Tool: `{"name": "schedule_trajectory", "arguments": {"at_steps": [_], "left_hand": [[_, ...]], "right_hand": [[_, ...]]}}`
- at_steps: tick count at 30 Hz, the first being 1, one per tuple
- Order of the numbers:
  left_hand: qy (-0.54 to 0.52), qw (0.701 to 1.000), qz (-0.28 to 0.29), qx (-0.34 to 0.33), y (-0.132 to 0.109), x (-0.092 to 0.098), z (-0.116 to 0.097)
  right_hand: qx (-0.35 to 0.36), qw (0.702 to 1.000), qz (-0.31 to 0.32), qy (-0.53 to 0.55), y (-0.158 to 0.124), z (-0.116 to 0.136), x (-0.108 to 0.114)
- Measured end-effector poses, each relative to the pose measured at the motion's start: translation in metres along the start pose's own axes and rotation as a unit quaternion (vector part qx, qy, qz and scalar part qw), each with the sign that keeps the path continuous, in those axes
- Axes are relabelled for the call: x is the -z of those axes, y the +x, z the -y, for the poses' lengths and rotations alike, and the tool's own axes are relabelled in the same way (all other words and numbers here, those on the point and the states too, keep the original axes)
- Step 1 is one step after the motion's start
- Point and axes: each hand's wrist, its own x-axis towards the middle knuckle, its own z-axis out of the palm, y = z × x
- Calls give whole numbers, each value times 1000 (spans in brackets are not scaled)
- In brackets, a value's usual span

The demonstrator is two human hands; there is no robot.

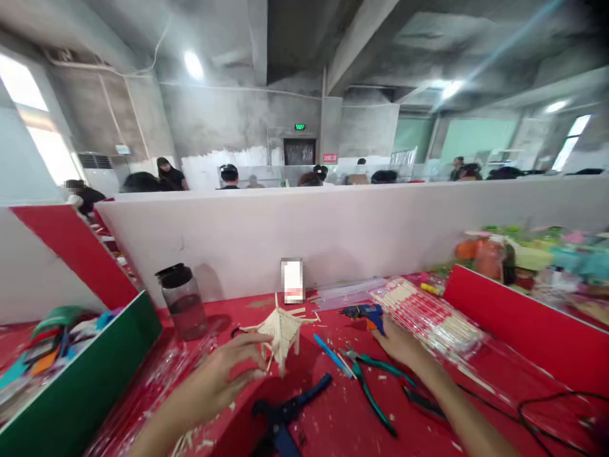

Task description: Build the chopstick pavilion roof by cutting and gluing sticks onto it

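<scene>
A small model of pale wooden sticks, with a pointed, roof-like top, stands mid-table. My left hand is at its left side, thumb and fingers closed on its lower edge; the exact grip is partly hidden. To the right, my right hand grips the handle of a blue hot glue gun, whose nozzle points left toward the model. Between my hands lie a blue pen-like stick and green-handled pliers. A dark blue cutter-like hand tool rests nearest me.
A dark-lidded water bottle stands back left. Behind the model, a blurred-out phone-like object leans on the white partition. Bundled wooden sticks in plastic lie at right, near a black cable. Green and red boards flank the table.
</scene>
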Motion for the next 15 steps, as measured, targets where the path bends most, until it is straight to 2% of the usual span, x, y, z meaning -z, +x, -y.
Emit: {"name": "schedule_trajectory", "arguments": {"at_steps": [10,15], "left_hand": [[-52,998,-42,13,4,-6,0],[-62,997,-52,10,6,-6,-5]], "right_hand": [[-14,999,29,-12,6,14,7],[6,1000,-11,-5,-14,30,37]]}}
